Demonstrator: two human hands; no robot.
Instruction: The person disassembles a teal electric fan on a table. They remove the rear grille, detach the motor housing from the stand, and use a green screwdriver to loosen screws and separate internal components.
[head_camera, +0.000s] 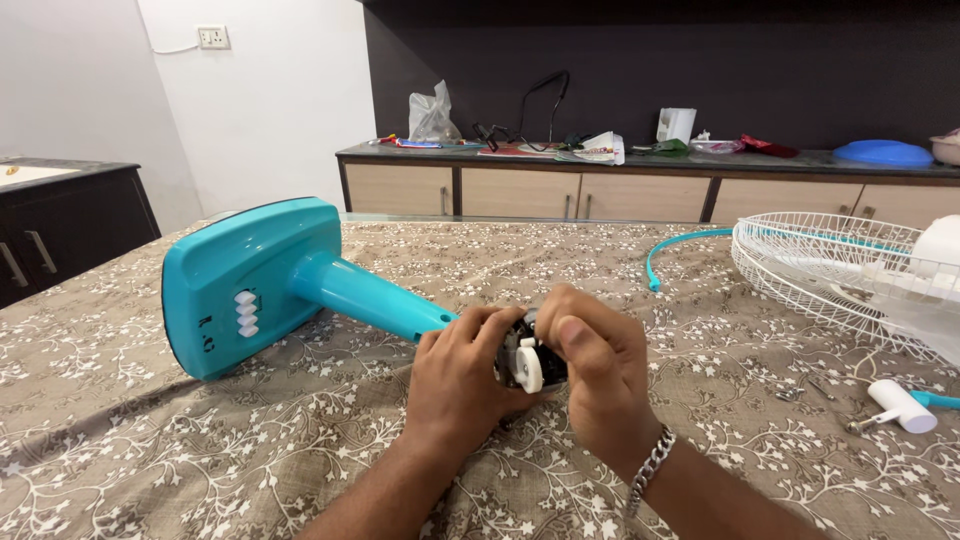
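Note:
A teal fan stand (262, 283) with a square base and a round neck lies on its side on the patterned tablecloth (200, 450). At the neck's end sits the bare fan motor (527, 360), dark with a white round part facing me. My left hand (458, 380) grips the motor from the left. My right hand (598, 368), with a metal bracelet on its wrist, wraps over the motor from the right, thumb on top. Most of the motor is hidden by my fingers.
A white wire fan guard (830, 265) lies at the right with a teal ring (680, 245) beside it. A white knob (900, 405) and loose screws (800, 392) lie nearby. A cluttered counter (640, 160) runs behind the table; a dark cabinet (60, 220) stands left.

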